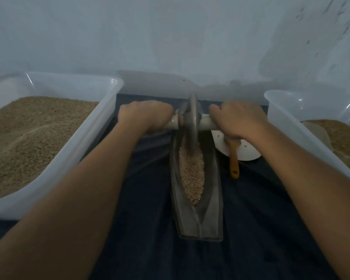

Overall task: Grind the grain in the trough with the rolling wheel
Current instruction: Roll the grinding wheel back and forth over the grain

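Gripping the pale axle (205,123) on either side of the rolling wheel (191,122), we have the left hand (144,116) curled round the left end and the right hand (237,120) curled round the right end. The wheel stands upright in the far end of the boat-shaped metal trough (210,201), its lower edge in the grain (192,174). The grain lies along the trough's central groove, from the wheel toward the near tip. The trough rests on a dark cloth (251,229). We note a clear tub of brown grain (93,150) to the left and a second clear tub (287,126) to the right. A wooden-handled brush (234,160) lies partly on a white plate (248,150) just right of the trough.
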`<state>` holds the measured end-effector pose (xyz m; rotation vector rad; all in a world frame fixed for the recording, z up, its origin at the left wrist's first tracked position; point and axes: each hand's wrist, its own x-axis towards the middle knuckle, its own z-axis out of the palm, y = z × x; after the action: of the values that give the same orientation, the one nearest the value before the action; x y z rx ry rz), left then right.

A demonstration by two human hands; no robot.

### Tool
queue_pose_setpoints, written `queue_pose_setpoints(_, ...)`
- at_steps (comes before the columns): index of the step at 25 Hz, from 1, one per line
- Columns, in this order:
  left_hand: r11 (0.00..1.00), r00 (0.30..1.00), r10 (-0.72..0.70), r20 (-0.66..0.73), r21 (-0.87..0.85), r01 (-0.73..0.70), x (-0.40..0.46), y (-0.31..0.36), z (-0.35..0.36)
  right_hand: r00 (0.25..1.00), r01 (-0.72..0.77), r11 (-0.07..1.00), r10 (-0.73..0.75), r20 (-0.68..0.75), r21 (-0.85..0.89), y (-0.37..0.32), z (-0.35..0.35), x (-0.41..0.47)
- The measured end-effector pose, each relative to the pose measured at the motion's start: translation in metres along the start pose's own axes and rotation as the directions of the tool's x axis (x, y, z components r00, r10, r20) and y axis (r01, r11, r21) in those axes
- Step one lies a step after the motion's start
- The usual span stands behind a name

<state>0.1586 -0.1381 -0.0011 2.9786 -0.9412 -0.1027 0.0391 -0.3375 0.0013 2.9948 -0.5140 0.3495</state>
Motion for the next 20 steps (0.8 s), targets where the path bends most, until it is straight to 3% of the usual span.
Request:
queue_pose_setpoints(2,1.000,0.999,-0.010,-0.033,0.026,0.011,0.009,0.006,-0.006,0.994,0.048,0.995,-0.040,0.101,-0.085,0.007,0.000,0.004)
queue_pose_setpoints(5,0.993,0.975,-0.015,-0.220,0.108,0.040,-0.022,0.013,0.001,0.990,0.121,0.961,-0.134,-0.034,-0.250,0.001,0.005,-0.033)
queue_pose_setpoints(7,0.969,0.925,0.122,-0.359,0.243,-0.033,-0.061,0.010,0.022,0.975,0.048,0.991,-0.074,-0.211,-0.125,-0.009,0.006,-0.066)
queue_pose_setpoints(8,0.971,0.892,0.160,-0.423,0.228,-0.066,-0.082,0.006,0.030,0.955,0.020,1.000,-0.023,-0.297,-0.012,-0.016,0.003,-0.084)
queue_pose_setpoints(10,0.955,0.846,0.272,-0.459,0.240,-0.177,-0.116,0.001,0.036,0.902,0.076,0.994,-0.034,-0.430,0.081,-0.022,0.002,-0.116)
queue_pose_setpoints(12,0.910,0.814,0.365,-0.452,0.359,-0.208,-0.134,0.003,0.039,0.871,0.136,0.984,-0.064,-0.487,0.115,-0.021,0.005,-0.133)
queue_pose_setpoints(15,0.887,0.820,0.360,-0.445,0.437,-0.152,-0.132,0.005,0.041,0.883,0.131,0.982,-0.052,-0.467,0.137,-0.020,0.005,-0.120)
queue_pose_setpoints(17,0.909,0.833,0.291,-0.470,0.408,-0.088,-0.113,0.006,0.040,0.921,0.073,0.996,-0.047,-0.388,0.052,-0.021,0.005,-0.091)
queue_pose_setpoints(20,0.964,0.928,0.118,-0.353,0.264,-0.022,-0.061,0.006,0.031,0.977,0.079,0.987,-0.105,-0.186,-0.141,-0.010,0.004,-0.038)
